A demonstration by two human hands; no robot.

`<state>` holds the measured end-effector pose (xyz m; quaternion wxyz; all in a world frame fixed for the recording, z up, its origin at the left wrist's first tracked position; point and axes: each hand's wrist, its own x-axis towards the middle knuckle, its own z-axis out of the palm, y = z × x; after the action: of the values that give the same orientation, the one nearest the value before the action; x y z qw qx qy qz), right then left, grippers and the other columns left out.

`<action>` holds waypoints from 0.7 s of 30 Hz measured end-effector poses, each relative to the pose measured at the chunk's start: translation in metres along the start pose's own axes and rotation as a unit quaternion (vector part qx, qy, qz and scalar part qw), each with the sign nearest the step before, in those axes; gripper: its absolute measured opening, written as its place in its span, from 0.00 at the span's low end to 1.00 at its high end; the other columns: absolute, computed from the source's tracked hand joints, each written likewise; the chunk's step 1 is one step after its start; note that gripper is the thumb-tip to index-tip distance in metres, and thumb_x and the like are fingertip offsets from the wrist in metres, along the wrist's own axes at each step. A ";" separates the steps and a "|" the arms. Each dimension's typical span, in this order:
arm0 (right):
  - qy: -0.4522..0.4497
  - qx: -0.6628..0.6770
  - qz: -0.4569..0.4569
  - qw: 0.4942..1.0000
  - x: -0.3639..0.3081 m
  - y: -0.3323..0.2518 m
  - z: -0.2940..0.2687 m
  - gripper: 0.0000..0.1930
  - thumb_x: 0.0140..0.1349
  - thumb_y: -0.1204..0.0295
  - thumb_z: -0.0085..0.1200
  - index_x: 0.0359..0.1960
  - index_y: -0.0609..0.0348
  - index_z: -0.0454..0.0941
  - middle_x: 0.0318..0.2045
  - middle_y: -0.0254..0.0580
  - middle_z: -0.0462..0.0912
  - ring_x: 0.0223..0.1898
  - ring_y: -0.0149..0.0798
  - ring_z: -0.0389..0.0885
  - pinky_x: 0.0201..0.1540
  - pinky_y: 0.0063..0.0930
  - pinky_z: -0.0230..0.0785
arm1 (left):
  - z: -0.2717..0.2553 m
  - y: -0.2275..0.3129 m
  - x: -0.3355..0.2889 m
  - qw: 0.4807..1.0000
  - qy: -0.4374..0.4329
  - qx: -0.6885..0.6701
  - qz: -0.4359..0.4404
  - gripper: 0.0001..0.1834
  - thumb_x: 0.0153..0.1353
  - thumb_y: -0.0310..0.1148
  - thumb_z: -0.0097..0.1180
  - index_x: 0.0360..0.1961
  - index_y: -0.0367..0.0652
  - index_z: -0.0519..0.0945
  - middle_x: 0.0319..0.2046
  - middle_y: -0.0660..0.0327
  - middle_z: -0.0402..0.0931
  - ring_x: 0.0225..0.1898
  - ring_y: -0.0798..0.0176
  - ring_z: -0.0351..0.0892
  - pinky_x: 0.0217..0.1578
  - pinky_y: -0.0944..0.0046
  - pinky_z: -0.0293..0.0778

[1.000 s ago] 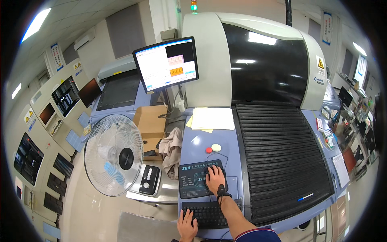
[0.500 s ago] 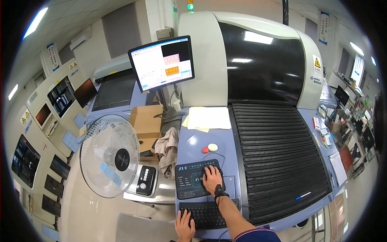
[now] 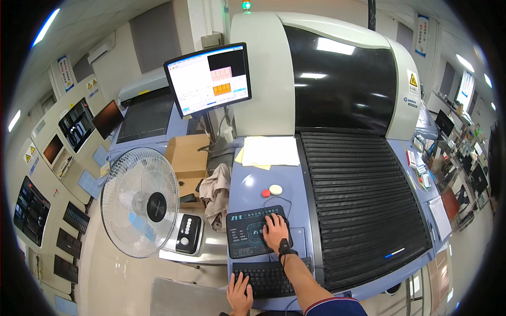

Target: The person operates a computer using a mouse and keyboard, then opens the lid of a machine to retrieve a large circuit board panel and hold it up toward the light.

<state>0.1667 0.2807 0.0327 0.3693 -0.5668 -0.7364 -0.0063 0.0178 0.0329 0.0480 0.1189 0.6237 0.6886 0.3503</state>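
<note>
The keyboard [image 3: 271, 278], set below the mouse pad [image 3: 243, 239], is overlapped by the loosely spread left hand [image 3: 240, 294]; whether anything is gripped beneath the right hand [image 3: 276, 235] cannot be told. Probably light and stiff, the keyboard is best held by its ends.

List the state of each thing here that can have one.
Left hand: on the keyboard, fingers slightly spread
Right hand: palm down over the mouse pad
Monitor: on
Signal light: lit green
Machine hood: apparently closed
Cardboard box: open
Cloth: crumpled
White paper: lying flat
Fan: upright, spinning unclear
</note>
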 end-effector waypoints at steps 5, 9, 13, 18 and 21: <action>-0.003 -0.003 0.002 1.000 -0.001 0.001 0.001 0.21 0.59 0.70 0.60 0.55 0.58 0.77 0.58 0.52 0.76 0.61 0.58 0.72 0.61 0.50 0.69 | 0.000 0.000 0.002 1.000 -0.008 0.003 0.003 0.18 0.72 0.38 0.50 0.58 0.47 0.82 0.67 0.61 0.73 0.73 0.49 0.61 0.69 0.43 0.57; -0.004 -0.006 0.007 1.000 -0.002 0.001 0.002 0.21 0.59 0.70 0.60 0.55 0.57 0.77 0.58 0.52 0.76 0.61 0.58 0.71 0.62 0.50 0.69 | 0.001 -0.001 0.001 1.000 -0.004 0.009 0.008 0.18 0.72 0.38 0.49 0.58 0.47 0.82 0.67 0.61 0.73 0.72 0.49 0.61 0.69 0.45 0.58; -0.005 -0.006 0.004 1.000 -0.002 -0.002 0.003 0.21 0.59 0.70 0.60 0.56 0.57 0.77 0.59 0.52 0.76 0.61 0.58 0.71 0.62 0.50 0.69 | -0.005 0.004 0.001 1.000 -0.005 0.014 0.005 0.18 0.71 0.37 0.49 0.57 0.45 0.82 0.66 0.59 0.73 0.72 0.48 0.61 0.69 0.46 0.58; -0.008 -0.006 0.002 1.000 -0.003 0.002 0.003 0.21 0.60 0.70 0.59 0.56 0.58 0.76 0.58 0.52 0.75 0.61 0.58 0.71 0.62 0.50 0.69 | -0.003 0.005 0.002 0.999 -0.016 0.033 0.014 0.19 0.71 0.37 0.50 0.58 0.44 0.82 0.66 0.57 0.73 0.72 0.47 0.61 0.69 0.46 0.58; -0.011 0.001 -0.003 1.000 -0.002 -0.003 0.006 0.21 0.60 0.70 0.59 0.56 0.58 0.76 0.58 0.52 0.75 0.61 0.58 0.71 0.62 0.51 0.69 | -0.006 0.004 0.000 0.999 -0.011 0.036 0.015 0.19 0.70 0.37 0.50 0.58 0.44 0.82 0.67 0.57 0.72 0.73 0.46 0.60 0.69 0.46 0.58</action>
<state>0.1613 0.2807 0.0284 0.3618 -0.5645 -0.7419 0.0002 0.0170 0.0310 0.0551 0.0987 0.6416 0.6901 0.3201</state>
